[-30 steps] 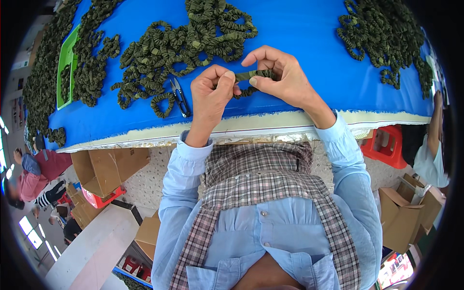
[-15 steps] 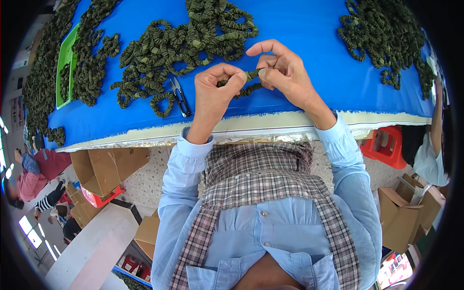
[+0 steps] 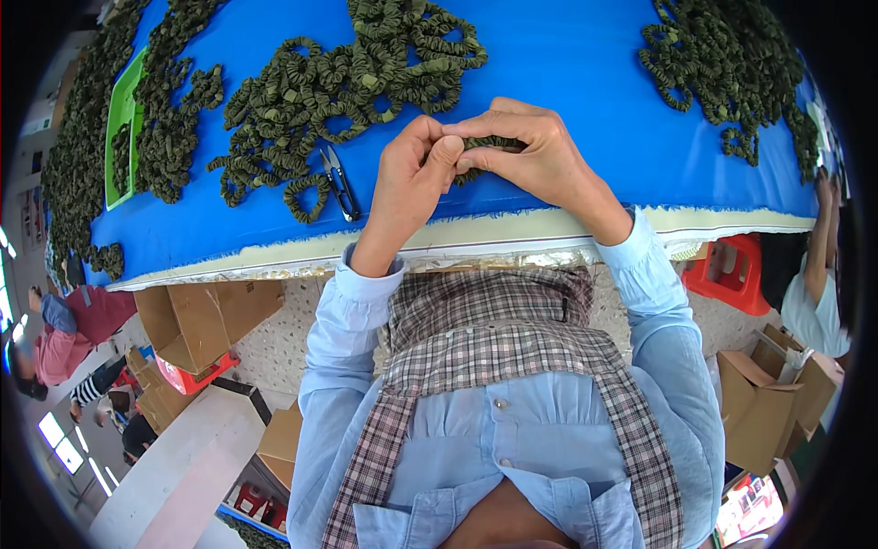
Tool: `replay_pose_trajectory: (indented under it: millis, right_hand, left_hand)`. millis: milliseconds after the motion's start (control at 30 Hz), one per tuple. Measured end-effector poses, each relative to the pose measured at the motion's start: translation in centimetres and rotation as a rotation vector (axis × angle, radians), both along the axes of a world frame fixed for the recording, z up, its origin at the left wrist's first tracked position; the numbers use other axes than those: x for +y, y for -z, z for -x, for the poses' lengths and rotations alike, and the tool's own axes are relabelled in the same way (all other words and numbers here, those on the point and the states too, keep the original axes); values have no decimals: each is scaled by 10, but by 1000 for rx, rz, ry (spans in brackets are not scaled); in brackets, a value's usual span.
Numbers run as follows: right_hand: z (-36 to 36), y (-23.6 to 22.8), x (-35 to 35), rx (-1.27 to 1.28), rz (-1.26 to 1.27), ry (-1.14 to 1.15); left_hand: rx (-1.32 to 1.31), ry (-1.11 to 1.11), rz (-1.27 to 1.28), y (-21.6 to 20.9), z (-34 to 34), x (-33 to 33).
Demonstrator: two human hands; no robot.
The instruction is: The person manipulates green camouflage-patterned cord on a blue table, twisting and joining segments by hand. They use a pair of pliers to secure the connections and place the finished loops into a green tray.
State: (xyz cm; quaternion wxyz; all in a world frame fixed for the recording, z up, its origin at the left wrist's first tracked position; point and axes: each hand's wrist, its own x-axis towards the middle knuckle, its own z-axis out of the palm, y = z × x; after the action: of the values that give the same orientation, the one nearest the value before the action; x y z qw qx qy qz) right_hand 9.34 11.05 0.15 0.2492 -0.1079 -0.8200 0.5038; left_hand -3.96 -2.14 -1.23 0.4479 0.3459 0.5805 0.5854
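A dark green scrunchie [image 3: 495, 142] is held up between my hands, just above the near edge of the blue-covered table. My left hand [image 3: 407, 183] pinches its left side between thumb and forefinger, and those fingers hide that part. Thumb and fingers of my right hand [image 3: 544, 163] are closed on the ring too, their tips meeting the left thumb. Beside my left wrist lie small black thread snips [image 3: 342, 188], blades pointing away from me. A loose heap of similar green scrunchies [image 3: 338, 87] spreads over the table beyond my left hand.
More scrunchies pile up at the far right [image 3: 718, 64] and along the left, around a bright green tray [image 3: 116, 137]. Below the table edge are a cardboard box [image 3: 206, 316] at left and a red stool [image 3: 732, 274] at right. Other people sit at both sides.
My right hand has moved in, its raised fingers coming down so both hands' fingertips now meet on the scrunchie. The snips and heaps stay put.
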Motion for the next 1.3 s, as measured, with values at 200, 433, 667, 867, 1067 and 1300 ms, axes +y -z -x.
replay_pose_trajectory:
  millis: [200, 433, 667, 867, 1067, 1300]
  right_hand:
    - [-1, 2, 5, 7, -13, 10]
    - [-5, -10, 11, -102, 96, 13]
    - [-4, -12, 7, -71, 376, -39]
    - [-6, -14, 14, -84, 505, 37]
    - [0, -10, 0, 17, -13, 40]
    - [0, 2, 1, 92, -90, 32]
  left_hand:
    - [30, -31, -42, -2, 0, -2]
    - [-214, -99, -171, -7, 7, -9]
    - [-140, -26, -31, -7, 7, -9]
    - [-48, -110, -66, -3, 11, -5]
    - [-41, -95, -76, -5, 0, -1]
    - [25, -97, -115, -1, -1, -2]
